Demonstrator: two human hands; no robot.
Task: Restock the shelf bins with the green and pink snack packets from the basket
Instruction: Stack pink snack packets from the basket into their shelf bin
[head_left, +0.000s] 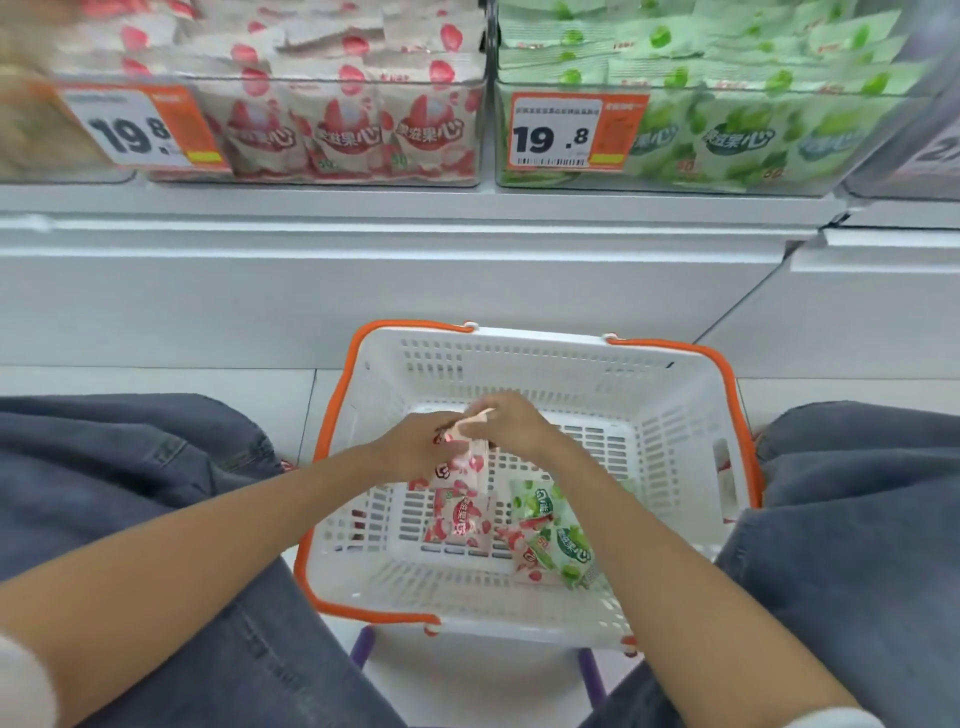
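The fingers of the left hand (415, 441) and the right hand (511, 423) curl round the top of one pink snack packet (464, 460), gripping it from both sides at frame centre; the packet hangs blurred below them. Beneath it, on the floor of the white basket (675, 415) with orange handles (332, 415), lie a second pink packet (460, 519) and, to its right, overlapping green snack packets (563, 543). Denim-clad knees (130, 457) flank the basket. On the shelf (415, 208) above, the pink bin (337, 130) occupies the upper left of the frame and the green bin (727, 135) the upper right, each bearing a 19.8 price tag (566, 132)
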